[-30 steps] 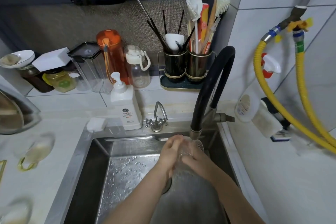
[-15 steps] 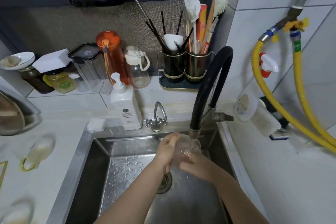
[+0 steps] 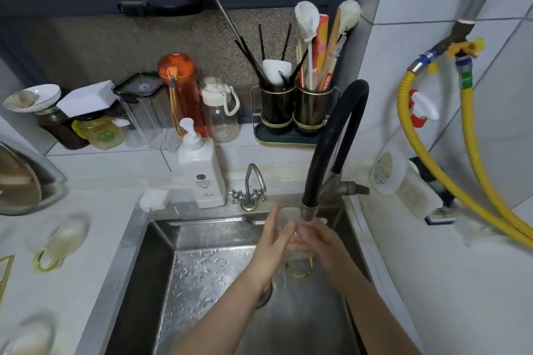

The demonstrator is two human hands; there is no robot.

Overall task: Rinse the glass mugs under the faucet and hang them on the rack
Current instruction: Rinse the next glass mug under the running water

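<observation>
Head view: person is rinsing over steel sink (image 3: 138, 242).
Mug: glass mug (image 3: 298, 251) is sitting under black faucet (image 3: 331, 141) spout, yellow handle (image 3: 300, 268) pointing down.
Left hand (image 3: 271, 242): fingers straight, pressing mug side.
Right hand (image 3: 317, 236): is gripping mug.
Counter: white countertop (image 3: 95, 204) is carrying two blurred mugs (image 3: 62, 242); soap bottle (image 3: 200, 170) is standing at the sink's back edge.
Room: white tiled wall (image 3: 432, 66), yellow hoses (image 3: 473, 170).

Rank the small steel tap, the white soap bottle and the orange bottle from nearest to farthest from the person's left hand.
From the left hand:
1. Small steel tap, just behind it at the sink's back edge.
2. White soap bottle, further back-left.
3. Orange bottle, farthest, on the rear ledge.
</observation>
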